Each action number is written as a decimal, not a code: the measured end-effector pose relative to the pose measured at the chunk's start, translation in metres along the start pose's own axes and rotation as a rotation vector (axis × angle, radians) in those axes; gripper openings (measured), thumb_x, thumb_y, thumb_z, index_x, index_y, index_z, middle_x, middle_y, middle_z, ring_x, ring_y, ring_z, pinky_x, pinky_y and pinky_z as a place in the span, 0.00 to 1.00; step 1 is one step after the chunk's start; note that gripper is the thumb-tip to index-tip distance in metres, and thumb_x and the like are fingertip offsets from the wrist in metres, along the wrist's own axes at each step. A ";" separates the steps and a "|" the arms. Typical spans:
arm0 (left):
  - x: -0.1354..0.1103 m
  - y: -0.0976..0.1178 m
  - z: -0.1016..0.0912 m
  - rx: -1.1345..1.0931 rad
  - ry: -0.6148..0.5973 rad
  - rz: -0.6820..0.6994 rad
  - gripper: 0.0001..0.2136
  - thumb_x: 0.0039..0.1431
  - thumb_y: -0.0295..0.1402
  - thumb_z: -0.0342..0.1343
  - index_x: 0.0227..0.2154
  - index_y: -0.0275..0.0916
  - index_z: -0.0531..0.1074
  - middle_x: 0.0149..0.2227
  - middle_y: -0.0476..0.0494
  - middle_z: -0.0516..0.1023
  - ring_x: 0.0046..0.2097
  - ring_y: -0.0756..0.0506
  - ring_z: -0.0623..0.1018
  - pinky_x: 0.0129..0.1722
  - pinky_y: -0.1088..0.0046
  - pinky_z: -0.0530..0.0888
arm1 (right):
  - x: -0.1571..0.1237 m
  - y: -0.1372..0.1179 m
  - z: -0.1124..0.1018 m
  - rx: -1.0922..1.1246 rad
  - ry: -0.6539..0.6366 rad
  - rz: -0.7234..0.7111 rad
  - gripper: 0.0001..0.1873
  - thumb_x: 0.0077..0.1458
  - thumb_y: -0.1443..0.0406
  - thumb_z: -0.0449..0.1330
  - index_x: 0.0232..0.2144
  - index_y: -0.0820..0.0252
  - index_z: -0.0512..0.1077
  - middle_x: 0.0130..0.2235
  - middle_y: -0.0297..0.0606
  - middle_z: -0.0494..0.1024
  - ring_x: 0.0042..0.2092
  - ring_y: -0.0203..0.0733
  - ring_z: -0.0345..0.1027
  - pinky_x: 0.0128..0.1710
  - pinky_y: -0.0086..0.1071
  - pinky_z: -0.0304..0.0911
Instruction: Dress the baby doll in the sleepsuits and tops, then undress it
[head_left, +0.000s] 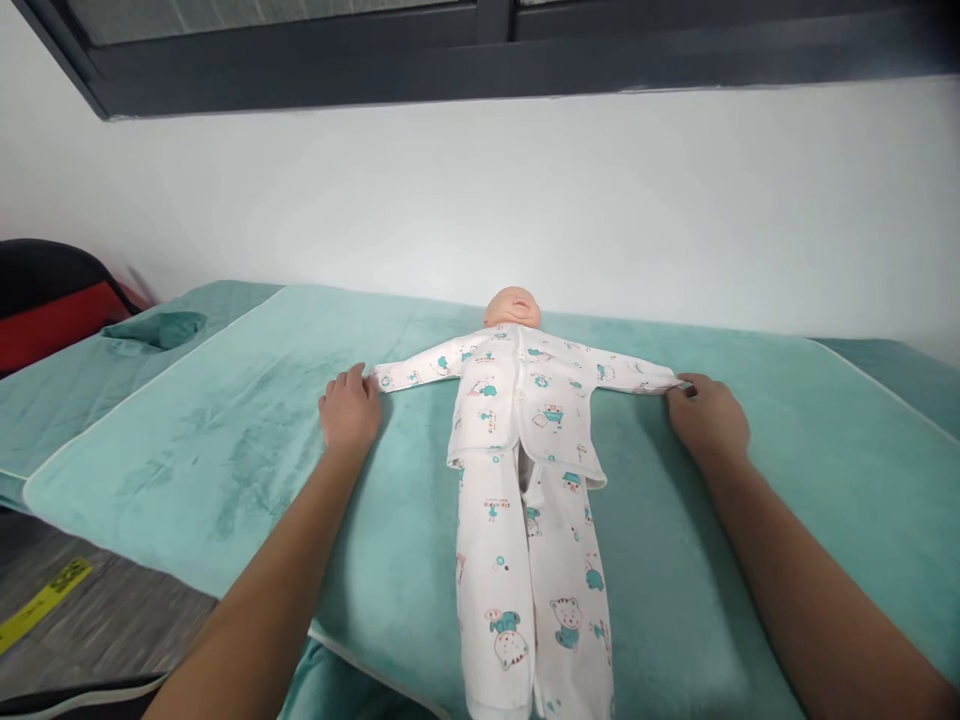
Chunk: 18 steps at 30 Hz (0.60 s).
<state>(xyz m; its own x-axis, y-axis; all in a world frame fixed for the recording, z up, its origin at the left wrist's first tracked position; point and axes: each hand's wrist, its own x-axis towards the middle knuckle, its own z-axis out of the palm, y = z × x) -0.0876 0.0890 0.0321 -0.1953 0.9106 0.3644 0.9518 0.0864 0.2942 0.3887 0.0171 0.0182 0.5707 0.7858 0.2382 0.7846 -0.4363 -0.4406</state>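
A baby doll [514,307] lies on its back with its head toward the wall and its arms stretched out sideways. It wears a white jacket [487,385] with animal prints and matching trousers [495,570]. At the end of the sleeve on the left, my left hand [351,408] has its fingers closed on the cuff; the fingertips are partly hidden. My right hand [709,415] pinches the cuff of the other sleeve [634,374] between thumb and fingers. Both sleeves are spread almost straight. The jacket's lower front edges part over the trousers.
A green plush cover [225,450] lies under the doll, on a padded bed with a hole [157,329] at its left end. Behind it rise a white wall [450,200] and a dark window frame [300,65]. A black and red object [60,300] stands at the far left.
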 end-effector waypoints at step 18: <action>-0.003 -0.005 -0.002 -0.247 0.058 -0.165 0.17 0.61 0.30 0.47 0.51 0.42 0.73 0.42 0.42 0.80 0.43 0.42 0.77 0.39 0.68 0.68 | 0.015 0.019 0.016 0.126 0.055 0.104 0.21 0.54 0.55 0.59 0.47 0.59 0.75 0.43 0.42 0.79 0.40 0.44 0.68 0.39 0.35 0.58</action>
<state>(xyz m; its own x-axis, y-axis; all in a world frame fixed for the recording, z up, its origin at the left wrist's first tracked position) -0.0920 0.0854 0.0317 -0.3619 0.8675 0.3414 0.8213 0.1235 0.5570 0.4081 0.0279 0.0002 0.6622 0.7126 0.2316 0.6863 -0.4528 -0.5691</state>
